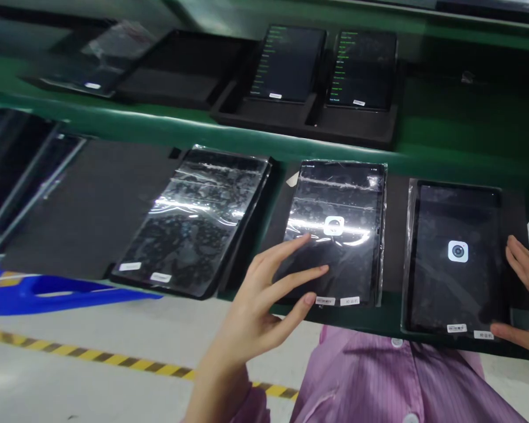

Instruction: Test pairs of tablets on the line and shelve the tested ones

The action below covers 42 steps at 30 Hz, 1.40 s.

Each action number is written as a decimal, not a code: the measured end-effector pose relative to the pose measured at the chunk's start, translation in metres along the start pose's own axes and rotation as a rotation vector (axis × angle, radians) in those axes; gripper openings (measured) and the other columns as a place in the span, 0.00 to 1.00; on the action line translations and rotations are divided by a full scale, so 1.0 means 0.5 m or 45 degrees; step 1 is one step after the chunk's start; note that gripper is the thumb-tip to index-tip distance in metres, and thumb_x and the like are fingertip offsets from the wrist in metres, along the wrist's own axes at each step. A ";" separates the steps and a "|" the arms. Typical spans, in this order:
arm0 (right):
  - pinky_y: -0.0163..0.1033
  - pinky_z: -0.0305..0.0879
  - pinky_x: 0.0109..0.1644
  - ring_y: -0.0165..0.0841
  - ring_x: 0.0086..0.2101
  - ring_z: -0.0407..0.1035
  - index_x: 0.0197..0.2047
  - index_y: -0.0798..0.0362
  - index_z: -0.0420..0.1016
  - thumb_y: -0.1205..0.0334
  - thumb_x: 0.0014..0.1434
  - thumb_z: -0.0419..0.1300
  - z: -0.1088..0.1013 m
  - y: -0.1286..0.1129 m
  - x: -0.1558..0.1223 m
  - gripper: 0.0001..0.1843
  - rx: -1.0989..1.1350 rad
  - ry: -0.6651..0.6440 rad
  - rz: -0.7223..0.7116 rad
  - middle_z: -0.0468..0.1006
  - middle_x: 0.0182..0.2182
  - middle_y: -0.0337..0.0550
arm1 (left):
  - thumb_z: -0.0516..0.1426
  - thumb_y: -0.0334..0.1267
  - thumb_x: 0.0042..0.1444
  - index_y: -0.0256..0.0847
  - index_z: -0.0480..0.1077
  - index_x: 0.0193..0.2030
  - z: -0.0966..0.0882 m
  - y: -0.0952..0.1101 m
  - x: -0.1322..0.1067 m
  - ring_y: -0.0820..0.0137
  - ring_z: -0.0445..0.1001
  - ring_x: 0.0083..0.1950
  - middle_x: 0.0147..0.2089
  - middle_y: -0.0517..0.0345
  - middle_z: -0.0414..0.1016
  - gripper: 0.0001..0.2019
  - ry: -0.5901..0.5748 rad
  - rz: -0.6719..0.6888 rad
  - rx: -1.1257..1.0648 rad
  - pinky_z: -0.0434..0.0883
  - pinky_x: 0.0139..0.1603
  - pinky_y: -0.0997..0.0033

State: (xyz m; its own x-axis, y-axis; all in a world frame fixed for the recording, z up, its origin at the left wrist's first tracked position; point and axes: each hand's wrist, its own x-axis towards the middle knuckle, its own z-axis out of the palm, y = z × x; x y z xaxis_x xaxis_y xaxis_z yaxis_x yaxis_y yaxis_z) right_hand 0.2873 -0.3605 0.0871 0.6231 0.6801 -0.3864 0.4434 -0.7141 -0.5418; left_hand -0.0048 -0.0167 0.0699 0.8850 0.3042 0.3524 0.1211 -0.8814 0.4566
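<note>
Tablets (194,229): three film-wrapped on lower shelf (227,294), three more on upper shelf (427,117).
Left grip (260,299): open, fingers spread on middle tablet (339,258).
Right grip (526,294): open, fingers at right tablet (456,282) edge.

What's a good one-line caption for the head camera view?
Left hand over a film-wrapped tablet, right hand at the edge of the next tablet, on a green rack.

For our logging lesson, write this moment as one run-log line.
left hand: on wrapped tablet | right hand: beside second tablet
</note>
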 end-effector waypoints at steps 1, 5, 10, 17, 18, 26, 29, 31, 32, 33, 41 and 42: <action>0.62 0.55 0.68 0.57 0.73 0.45 0.79 0.31 0.32 0.30 0.53 0.68 -0.001 -0.002 0.000 0.64 0.007 -0.007 0.017 0.42 0.78 0.44 | 0.58 0.32 0.65 0.54 0.73 0.60 -0.001 -0.001 -0.001 0.52 0.68 0.69 0.76 0.58 0.61 0.19 0.004 -0.016 0.002 0.73 0.65 0.48; 0.64 0.56 0.68 0.58 0.73 0.46 0.79 0.30 0.30 0.30 0.52 0.68 -0.003 -0.008 0.001 0.66 0.009 -0.010 0.003 0.39 0.78 0.44 | 0.59 0.33 0.64 0.55 0.72 0.61 -0.003 -0.003 -0.001 0.51 0.68 0.69 0.75 0.58 0.61 0.20 -0.007 -0.059 0.009 0.73 0.65 0.48; 0.63 0.53 0.70 0.53 0.73 0.44 0.78 0.25 0.29 0.32 0.57 0.65 -0.006 -0.025 -0.004 0.59 0.003 -0.015 0.005 0.35 0.78 0.36 | 0.61 0.34 0.64 0.53 0.72 0.61 0.007 -0.004 -0.004 0.51 0.68 0.69 0.75 0.55 0.62 0.19 -0.009 -0.086 0.013 0.72 0.66 0.50; 0.66 0.59 0.69 0.58 0.73 0.45 0.78 0.27 0.28 0.30 0.56 0.65 -0.005 -0.034 -0.005 0.61 -0.017 -0.006 -0.010 0.30 0.79 0.37 | 0.62 0.35 0.64 0.51 0.70 0.63 0.010 -0.005 -0.007 0.50 0.67 0.70 0.75 0.52 0.61 0.21 -0.023 -0.092 0.012 0.73 0.66 0.48; 0.66 0.61 0.68 0.58 0.73 0.45 0.78 0.26 0.28 0.30 0.55 0.66 -0.004 -0.031 -0.005 0.62 -0.024 -0.003 -0.001 0.30 0.79 0.37 | 0.62 0.36 0.64 0.51 0.70 0.63 0.010 -0.005 -0.008 0.49 0.67 0.71 0.75 0.51 0.61 0.21 -0.026 -0.092 0.015 0.73 0.66 0.48; 0.60 0.80 0.51 0.66 0.71 0.48 0.77 0.23 0.25 0.35 0.41 0.75 0.026 -0.039 -0.003 0.76 -0.065 -0.008 0.058 0.24 0.78 0.37 | 0.63 0.44 0.64 0.50 0.64 0.67 0.003 0.001 -0.005 0.45 0.62 0.74 0.76 0.45 0.57 0.26 -0.138 -0.147 0.026 0.71 0.68 0.41; 0.58 0.81 0.48 0.67 0.71 0.46 0.77 0.23 0.24 0.36 0.41 0.75 0.035 -0.048 -0.003 0.76 -0.074 -0.009 0.064 0.22 0.78 0.36 | 0.63 0.48 0.64 0.52 0.61 0.70 0.001 0.000 -0.008 0.43 0.60 0.75 0.77 0.44 0.55 0.29 -0.169 -0.187 0.040 0.70 0.69 0.38; 0.58 0.82 0.45 0.69 0.71 0.46 0.77 0.22 0.23 0.35 0.39 0.76 0.039 -0.044 -0.002 0.77 -0.090 -0.020 0.039 0.21 0.78 0.35 | 0.63 0.52 0.63 0.53 0.59 0.72 0.000 -0.001 -0.011 0.42 0.59 0.75 0.78 0.44 0.53 0.33 -0.178 -0.196 0.040 0.70 0.69 0.37; 0.58 0.82 0.43 0.69 0.71 0.46 0.76 0.21 0.23 0.34 0.38 0.76 0.040 -0.040 -0.001 0.78 -0.104 -0.021 0.029 0.21 0.78 0.34 | 0.63 0.54 0.63 0.54 0.58 0.72 0.000 -0.002 -0.012 0.41 0.58 0.76 0.78 0.43 0.51 0.34 -0.183 -0.197 0.038 0.69 0.69 0.37; 0.58 0.83 0.42 0.69 0.71 0.45 0.76 0.20 0.24 0.33 0.37 0.76 0.041 -0.036 -0.001 0.79 -0.117 -0.019 0.023 0.21 0.78 0.33 | 0.63 0.55 0.63 0.54 0.57 0.73 -0.001 -0.002 -0.013 0.40 0.57 0.76 0.78 0.43 0.50 0.35 -0.195 -0.200 0.036 0.69 0.69 0.36; 0.63 0.80 0.51 0.66 0.72 0.45 0.77 0.22 0.25 0.31 0.44 0.71 0.044 -0.041 -0.006 0.72 -0.163 0.033 0.030 0.23 0.78 0.30 | 0.65 0.62 0.58 0.51 0.53 0.75 0.004 -0.019 0.005 0.35 0.54 0.77 0.80 0.37 0.46 0.44 -0.316 -0.297 0.079 0.66 0.69 0.32; 0.64 0.80 0.50 0.66 0.72 0.45 0.77 0.22 0.26 0.31 0.43 0.71 0.046 -0.038 -0.005 0.72 -0.169 0.046 0.025 0.23 0.78 0.30 | 0.66 0.63 0.56 0.51 0.54 0.75 0.004 -0.026 0.010 0.34 0.54 0.77 0.80 0.37 0.46 0.45 -0.298 -0.317 0.094 0.66 0.69 0.32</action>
State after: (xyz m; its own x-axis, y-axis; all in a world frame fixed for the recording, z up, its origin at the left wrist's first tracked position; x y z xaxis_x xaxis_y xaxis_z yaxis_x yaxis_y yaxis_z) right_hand 0.2627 -0.3450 0.0811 0.6542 0.6612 -0.3672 0.5110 -0.7443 -0.4300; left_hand -0.0010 -0.0043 0.0639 0.9024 0.4293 0.0370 0.3706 -0.8170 0.4417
